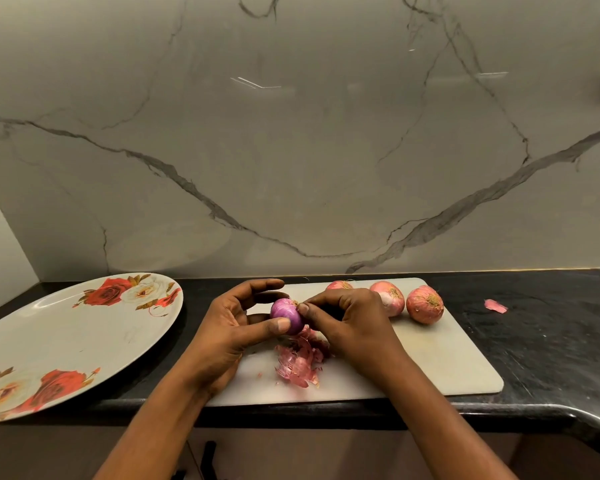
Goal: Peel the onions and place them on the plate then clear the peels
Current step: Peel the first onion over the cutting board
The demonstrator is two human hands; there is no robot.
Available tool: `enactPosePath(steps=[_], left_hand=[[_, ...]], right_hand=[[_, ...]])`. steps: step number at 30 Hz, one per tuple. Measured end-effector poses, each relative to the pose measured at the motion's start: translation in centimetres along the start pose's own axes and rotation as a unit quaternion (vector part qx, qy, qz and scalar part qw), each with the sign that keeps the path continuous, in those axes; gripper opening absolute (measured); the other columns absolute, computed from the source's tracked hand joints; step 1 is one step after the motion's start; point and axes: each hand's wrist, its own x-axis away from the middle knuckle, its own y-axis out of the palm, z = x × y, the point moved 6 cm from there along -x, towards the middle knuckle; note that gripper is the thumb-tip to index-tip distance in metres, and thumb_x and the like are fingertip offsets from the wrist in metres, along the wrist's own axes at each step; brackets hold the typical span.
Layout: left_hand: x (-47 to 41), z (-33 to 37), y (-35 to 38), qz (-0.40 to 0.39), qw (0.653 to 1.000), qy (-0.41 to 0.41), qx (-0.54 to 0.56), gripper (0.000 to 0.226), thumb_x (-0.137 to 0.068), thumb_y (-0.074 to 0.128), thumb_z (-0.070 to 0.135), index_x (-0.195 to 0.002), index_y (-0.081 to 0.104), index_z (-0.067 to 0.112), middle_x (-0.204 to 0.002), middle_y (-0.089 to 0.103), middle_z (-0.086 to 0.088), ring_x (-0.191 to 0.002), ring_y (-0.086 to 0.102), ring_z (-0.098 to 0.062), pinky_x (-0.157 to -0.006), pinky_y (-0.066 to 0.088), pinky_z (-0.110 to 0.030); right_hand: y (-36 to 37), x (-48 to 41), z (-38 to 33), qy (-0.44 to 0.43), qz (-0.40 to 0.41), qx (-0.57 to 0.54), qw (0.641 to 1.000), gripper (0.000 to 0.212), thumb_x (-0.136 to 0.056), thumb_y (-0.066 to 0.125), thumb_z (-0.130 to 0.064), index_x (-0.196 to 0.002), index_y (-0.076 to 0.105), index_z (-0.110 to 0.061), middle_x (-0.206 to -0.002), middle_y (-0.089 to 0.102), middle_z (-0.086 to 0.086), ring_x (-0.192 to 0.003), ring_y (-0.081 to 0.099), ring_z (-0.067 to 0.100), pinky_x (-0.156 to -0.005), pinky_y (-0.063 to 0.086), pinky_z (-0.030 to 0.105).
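Gripping the onion, the left hand lies nearer the plate at left, while the right hand pinches its root end.

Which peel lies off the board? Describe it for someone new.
Find the white cutting board on the black counter. Right of it lies one small pink peel scrap, alone on the counter, unlike the peel pile on the board.

- No text, label, brand or number readable anywhere.
- Plate at 9 o'clock: rose print only, no lettering.
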Motion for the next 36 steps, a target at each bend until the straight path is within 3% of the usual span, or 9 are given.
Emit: enactPosePath(steps=[6,16,31,36], left_hand=[[0.1,0.1,0.2,-0.008,1.000,-0.001,0.000,0.063,-0.075,0.082,0.000,-0.135,0.067,0.014,-0.130,0.071,-0.014,-0.113,0.074,-0.036,-0.093,0.063,-0.043],[0.0,0.1,0.3,-0.015,1.000,-0.003,0.023,0.059,-0.079,0.078,0.001,-0.135,0.066,0.013,-0.132,0.071,-0.015,-0.118,0.072,-0.036,-0.093,0.063,-0.041],[-0.1,0.1,0.2,-0.024,0.999,-0.011,0.028,0.057,-0.083,0.073,-0.001,-0.138,0.064,0.011,-0.132,0.071,-0.015,-0.123,0.070,-0.033,-0.090,0.063,-0.039],[-0.1,-0.1,0.1,-0.018,0.998,-0.012,0.055,0.052,-0.085,0.071,-0.001,-0.136,0.066,0.008,-0.134,0.070,-0.017,-0.123,0.069,-0.037,-0.091,0.063,-0.040]], right_hand=[[0.0,0.2,-0.5,-0.020,0.004,0.045,0.999,0.010,-0.096,0.075,-0.021,-0.100,0.084,-0.020,-0.085,0.078,-0.011,-0.079,0.072,0.004,-0.069,0.059,0.022],[-0.3,0.0,0.5,0.036,0.011,-0.051,0.998,0.011,-0.093,0.080,-0.025,-0.100,0.085,-0.019,-0.086,0.080,-0.009,-0.082,0.076,0.006,-0.078,0.065,0.034],[-0.4,0.1,0.2,0.016,0.005,-0.043,0.999,0.009,-0.092,0.080,-0.017,-0.100,0.086,-0.018,-0.086,0.081,-0.011,-0.080,0.076,0.006,-0.074,0.065,0.030],[-0.2,-0.1,0.7,0.049,0.018,-0.088,0.995,0.008,-0.092,0.079,-0.015,-0.094,0.085,-0.019,-0.082,0.080,-0.007,-0.079,0.077,0.013,-0.078,0.066,0.042]])
